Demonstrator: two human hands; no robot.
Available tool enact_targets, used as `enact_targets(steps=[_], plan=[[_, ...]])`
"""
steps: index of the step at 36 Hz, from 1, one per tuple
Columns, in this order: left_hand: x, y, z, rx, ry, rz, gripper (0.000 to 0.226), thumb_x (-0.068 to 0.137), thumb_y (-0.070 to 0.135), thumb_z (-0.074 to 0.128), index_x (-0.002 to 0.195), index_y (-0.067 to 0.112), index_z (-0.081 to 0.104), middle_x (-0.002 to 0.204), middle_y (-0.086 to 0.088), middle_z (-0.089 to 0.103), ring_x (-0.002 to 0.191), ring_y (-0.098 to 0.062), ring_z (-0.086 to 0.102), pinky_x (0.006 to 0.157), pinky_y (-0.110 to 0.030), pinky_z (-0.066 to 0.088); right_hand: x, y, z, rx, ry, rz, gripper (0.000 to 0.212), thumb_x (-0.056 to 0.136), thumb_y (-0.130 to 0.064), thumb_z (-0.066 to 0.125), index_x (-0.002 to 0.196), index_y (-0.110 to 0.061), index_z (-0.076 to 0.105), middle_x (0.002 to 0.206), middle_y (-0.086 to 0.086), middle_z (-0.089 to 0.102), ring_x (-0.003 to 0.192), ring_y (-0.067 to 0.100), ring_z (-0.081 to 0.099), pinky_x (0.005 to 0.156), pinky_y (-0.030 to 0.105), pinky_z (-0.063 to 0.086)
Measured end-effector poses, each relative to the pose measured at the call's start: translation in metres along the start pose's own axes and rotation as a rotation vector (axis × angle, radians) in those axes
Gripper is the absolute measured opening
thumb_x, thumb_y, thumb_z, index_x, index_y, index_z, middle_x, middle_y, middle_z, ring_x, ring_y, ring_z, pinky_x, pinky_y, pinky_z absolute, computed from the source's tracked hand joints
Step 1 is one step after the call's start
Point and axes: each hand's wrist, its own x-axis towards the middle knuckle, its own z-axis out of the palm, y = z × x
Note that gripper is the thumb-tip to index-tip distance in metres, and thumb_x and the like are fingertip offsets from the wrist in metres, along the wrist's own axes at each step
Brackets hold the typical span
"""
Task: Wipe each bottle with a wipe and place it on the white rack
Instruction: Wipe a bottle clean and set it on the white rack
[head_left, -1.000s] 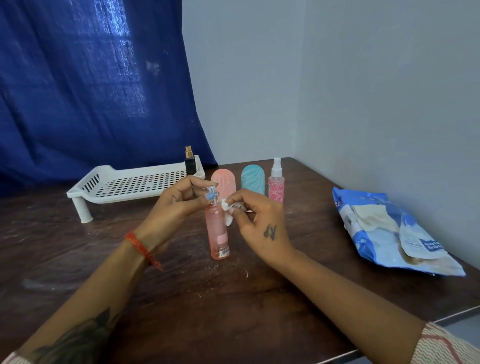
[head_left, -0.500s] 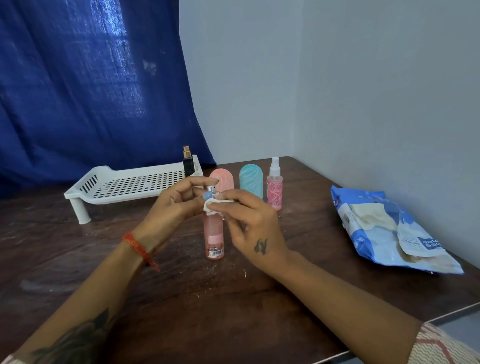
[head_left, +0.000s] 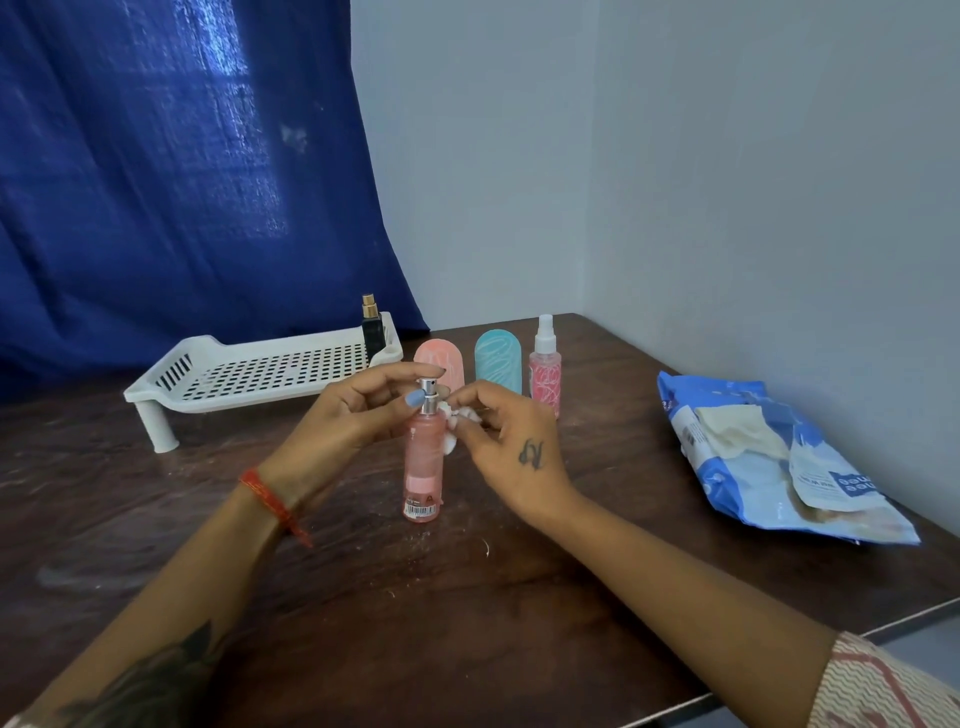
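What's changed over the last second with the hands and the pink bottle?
The right hand slid its wipe off the pump top, back beside the pink bottle's neck. The left hand still pinches the pump. Rack, other bottles and wipe pack stayed put.

Pink bottle upright on table, silver pump on top, barcode label near base. Crumpled white wipe pressed against its shoulder. White rack at back left, perforated, on legs; dark bottle with gold cap upright in its right corner.
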Motion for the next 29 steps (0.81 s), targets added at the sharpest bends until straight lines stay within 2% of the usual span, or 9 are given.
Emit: enact_targets(steps=[5,7,12,18,25,27,29], plan=[[0.0,0.001,0.0,0.005,0.007,-0.003,0.029,0.077,0.02,0.056,0.105,0.02,0.064,0.101,0.007,0.072,0.095,-0.007,0.066,0.075,-0.02,0.055,-0.001,-0.004,-0.001,-0.077,0.21,-0.162,0.01,0.081,-0.004,0.065,0.089,-0.007,0.07,0.087,0.002,0.068,0.086,0.006,0.057,0.072,0.007,0.046],[0.0,0.0,-0.001,0.017,0.007,-0.01,0.029,0.079,0.021,0.056,0.107,0.021,0.063,0.104,0.005,0.072,0.096,-0.009,0.066,0.075,-0.022,0.056,-0.002,-0.005,-0.001,-0.103,0.211,-0.218,0.009,0.081,-0.005,0.067,0.089,-0.008,0.069,0.09,0.003,0.065,0.087,0.003,0.054,0.073,0.007,0.044],[-0.001,-0.001,-0.002,0.028,0.026,-0.042,0.025,0.09,0.013,0.051,0.112,0.02,0.061,0.1,-0.001,0.072,0.088,-0.013,0.068,0.07,-0.026,0.057,-0.004,-0.004,0.001,-0.12,0.053,-0.276,0.009,0.079,-0.005,0.069,0.088,-0.007,0.07,0.091,0.004,0.061,0.086,0.004,0.053,0.073,0.011,0.044],[-0.001,-0.001,-0.002,0.04,0.059,-0.053,0.025,0.094,0.011,0.047,0.115,0.018,0.059,0.098,-0.004,0.072,0.082,-0.013,0.069,0.062,-0.025,0.056,-0.012,-0.004,-0.003,-0.158,-0.162,-0.382,0.013,0.067,0.004,0.069,0.074,-0.007,0.072,0.081,0.003,0.064,0.075,0.007,0.057,0.065,0.019,0.049],[-0.002,0.0,-0.002,0.09,0.079,-0.055,0.022,0.095,0.013,0.047,0.111,0.023,0.059,0.094,0.001,0.071,0.078,-0.007,0.069,0.057,-0.022,0.055,-0.015,-0.007,-0.009,-0.209,-0.456,-0.352,0.017,0.061,0.004,0.067,0.068,-0.009,0.074,0.078,-0.001,0.067,0.071,0.005,0.059,0.068,0.006,0.043],[-0.002,0.001,-0.001,0.106,0.072,-0.055,0.023,0.096,0.013,0.046,0.111,0.024,0.058,0.096,-0.002,0.069,0.076,-0.006,0.069,0.056,-0.021,0.054,-0.015,-0.008,-0.01,-0.186,-0.451,-0.353,0.015,0.061,0.003,0.066,0.067,-0.008,0.074,0.077,0.0,0.068,0.07,0.006,0.061,0.067,0.009,0.046],[-0.003,0.002,0.0,0.11,0.062,-0.053,0.024,0.096,0.011,0.045,0.111,0.025,0.057,0.098,-0.008,0.067,0.073,-0.007,0.069,0.054,-0.021,0.054,-0.014,-0.009,-0.01,-0.146,-0.332,-0.368,0.012,0.064,0.001,0.065,0.068,-0.007,0.072,0.077,0.002,0.067,0.07,0.007,0.06,0.065,0.015,0.049]])
